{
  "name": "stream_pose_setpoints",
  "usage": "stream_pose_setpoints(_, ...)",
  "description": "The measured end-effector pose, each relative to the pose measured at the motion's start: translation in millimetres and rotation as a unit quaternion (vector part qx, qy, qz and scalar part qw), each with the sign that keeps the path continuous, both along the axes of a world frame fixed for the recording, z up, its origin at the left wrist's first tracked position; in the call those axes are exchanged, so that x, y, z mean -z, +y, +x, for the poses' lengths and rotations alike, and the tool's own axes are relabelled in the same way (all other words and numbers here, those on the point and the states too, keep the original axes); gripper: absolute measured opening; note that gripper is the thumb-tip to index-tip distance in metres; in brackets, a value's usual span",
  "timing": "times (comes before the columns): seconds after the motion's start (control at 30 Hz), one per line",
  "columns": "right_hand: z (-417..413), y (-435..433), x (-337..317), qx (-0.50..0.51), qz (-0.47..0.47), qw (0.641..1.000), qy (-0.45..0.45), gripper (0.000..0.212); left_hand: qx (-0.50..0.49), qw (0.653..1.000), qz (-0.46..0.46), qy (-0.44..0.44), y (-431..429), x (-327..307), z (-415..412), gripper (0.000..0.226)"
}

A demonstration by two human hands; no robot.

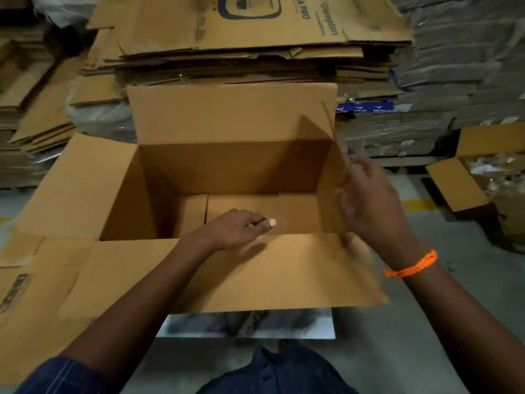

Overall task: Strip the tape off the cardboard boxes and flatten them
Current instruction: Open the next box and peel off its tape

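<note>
Box (233, 166) looks light, stiff, so grab rims: your left hand (235, 227) curls over its near rim, right hand (366, 200) curls by its right flap, grip too blurred.

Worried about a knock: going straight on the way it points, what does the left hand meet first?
Probably the box's right inner wall; the left hand points rightward over the near rim, but depth is unclear.

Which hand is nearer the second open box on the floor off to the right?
Right. The right hand is at the right flap of the main box, on the side toward the second box; the left hand grips its near rim, farther left.
</note>
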State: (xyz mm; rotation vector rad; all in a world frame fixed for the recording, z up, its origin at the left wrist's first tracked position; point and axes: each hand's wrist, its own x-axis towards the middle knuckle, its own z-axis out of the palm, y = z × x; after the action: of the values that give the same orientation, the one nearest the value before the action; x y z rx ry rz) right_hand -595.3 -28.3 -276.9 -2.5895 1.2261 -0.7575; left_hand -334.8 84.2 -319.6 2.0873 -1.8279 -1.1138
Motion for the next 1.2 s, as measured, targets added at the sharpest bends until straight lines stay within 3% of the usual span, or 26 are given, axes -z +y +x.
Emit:
stream_pose_setpoints(0.07,-31,-17,-2,0.070,0.027,0.991,-0.108,0.042,0.024,1.000,-0.015,0.002,-10,-7,-14,0.067)
stream_pose_setpoints(0.13,-61,-31,19,0.154,0.105,0.944,-0.271,0.064,0.044,0.999,-0.022,-0.011,-18,-8,-27,0.071)
stream_pose_setpoints(0.17,-75,-36,36,0.189,0.178,0.893,-0.367,0.073,0.047,0.998,-0.023,-0.017,-22,-7,-33,0.071)
stream_pose_setpoints(0.23,-94,-37,75,0.210,0.371,0.738,-0.524,0.078,0.052,0.998,-0.017,-0.025,-26,-2,-45,0.069)
stream_pose_setpoints(0.27,-99,-30,95,0.201,0.466,0.673,-0.538,0.070,0.060,0.998,-0.008,-0.026,-26,0,-52,0.067)
stream_pose_setpoints(0.3,-101,-22,114,0.188,0.543,0.636,-0.516,0.060,0.071,0.997,0.001,-0.021,-24,3,-59,0.064)
stream_pose_setpoints(0.37,-94,-6,141,0.168,0.627,0.614,-0.449,0.052,0.102,0.995,0.017,-0.006,-20,10,-70,0.056)
stream_pose_setpoints(0.43,-81,1,145,0.152,0.625,0.615,-0.455,0.056,0.122,0.992,-0.006,-0.004,-15,14,-75,0.056)
stream_pose_setpoints(0.5,-69,1,127,0.161,0.561,0.640,-0.499,0.047,0.135,0.989,-0.053,-0.035,-12,12,-73,0.068)
stream_pose_setpoints(0.6,-51,-1,86,0.201,0.461,0.677,-0.537,0.017,0.170,0.977,-0.057,-0.117,11,-4,-73,0.102)
stream_pose_setpoints(0.7,-29,15,56,0.216,0.436,0.667,-0.564,0.015,0.198,0.957,-0.068,-0.201,53,-22,-80,0.129)
stream_pose_setpoints(0.8,-7,30,31,0.212,0.423,0.641,-0.604,0.013,0.160,0.939,-0.134,-0.272,78,-47,-75,0.111)
stream_pose_setpoints(0.87,8,39,12,0.195,0.396,0.654,-0.614,0.015,0.127,0.928,-0.217,-0.274,84,-69,-61,0.088)
stream_pose_setpoints(1.0,28,41,-12,0.096,0.323,0.766,-0.548,0.027,0.074,0.891,-0.386,-0.229,81,-109,-29,0.067)
stream_pose_setpoints(1.07,41,39,-23,0.037,0.314,0.810,-0.494,0.029,0.034,0.878,-0.419,-0.227,74,-134,-15,0.062)
stream_pose_setpoints(1.2,50,37,-16,0.020,0.280,0.859,-0.429,0.051,-0.049,0.842,-0.511,-0.168,72,-184,24,0.048)
